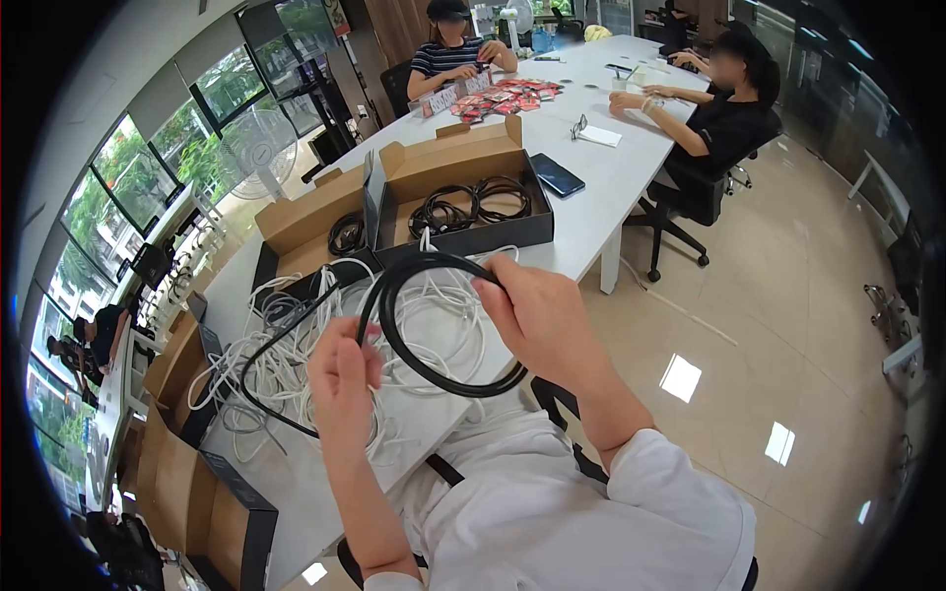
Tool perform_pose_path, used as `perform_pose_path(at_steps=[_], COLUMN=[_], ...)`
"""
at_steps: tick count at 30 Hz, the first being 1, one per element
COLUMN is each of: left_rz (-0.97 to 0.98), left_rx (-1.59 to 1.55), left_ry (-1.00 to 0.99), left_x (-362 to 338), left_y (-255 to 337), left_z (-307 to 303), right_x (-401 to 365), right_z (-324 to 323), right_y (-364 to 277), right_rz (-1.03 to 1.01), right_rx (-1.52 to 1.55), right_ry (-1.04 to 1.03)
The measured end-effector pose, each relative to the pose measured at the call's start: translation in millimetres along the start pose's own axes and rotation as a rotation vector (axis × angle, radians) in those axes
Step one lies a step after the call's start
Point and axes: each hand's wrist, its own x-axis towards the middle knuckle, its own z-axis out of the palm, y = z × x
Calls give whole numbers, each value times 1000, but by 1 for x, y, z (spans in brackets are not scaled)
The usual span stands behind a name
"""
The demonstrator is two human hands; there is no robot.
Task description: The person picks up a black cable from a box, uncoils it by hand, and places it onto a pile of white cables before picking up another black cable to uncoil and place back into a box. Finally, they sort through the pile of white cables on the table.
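Observation:
A black cable [434, 260] is looped into a coil of several turns, held in the air above the table. My right hand [537, 310] is closed around the coil's right side, thumb on top. At the coil's left side, the fingers of my left hand [343, 372] are closed on the cable. A loose black length curves over the pile to the left of my left hand. Below both hands lies a tangled heap of white cables [281, 369], with a grey cable [286, 310] at its far edge.
An open cardboard box [503, 233] holds coiled black cables [505, 200]; another box [310, 212] stands beside it. More open boxes [177, 473] line the left. A phone [558, 175] lies beyond. Two people sit farther along the table, near red packets [512, 96].

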Motion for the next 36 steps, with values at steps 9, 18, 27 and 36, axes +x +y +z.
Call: perform_pose_path(at_steps=[9, 18, 27, 36], left_rz=[-17, -52, 246, 369], left_rx=[-197, -1018, -1159, -1625], left_ry=[-212, -153, -21, -13], left_x=[3, -13, -42, -57], left_y=[-46, -45, -7, -4], left_z=[33, -5, -52, -90], right_x=[5, 13, -13, -58], right_z=[5, 55, 89, 125], right_y=[-6, -1, -26, -70], right_rz=[98, 251, 258, 697], right_rx=[229, 1122, 1404, 1592], right_ry=[91, -387, -325, -1523])
